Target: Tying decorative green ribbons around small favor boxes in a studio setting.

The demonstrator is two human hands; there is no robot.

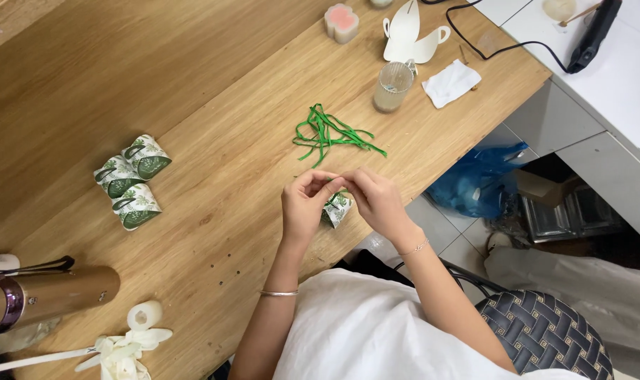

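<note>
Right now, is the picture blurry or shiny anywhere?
In the head view, light is soft and even; the wooden table shows a pale sheen at upper left, the hands cast only faint shadows, and the green ribbons look sharp.

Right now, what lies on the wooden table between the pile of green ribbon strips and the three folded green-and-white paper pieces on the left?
Only bare wooden table in the head view.

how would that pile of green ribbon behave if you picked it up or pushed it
The ribbons are thin, loosely tangled strips, so they would probably flop and dangle. They look very light, and a push would likely scatter or drag them together. Lying flat on the table, they shouldn't roll.
</note>
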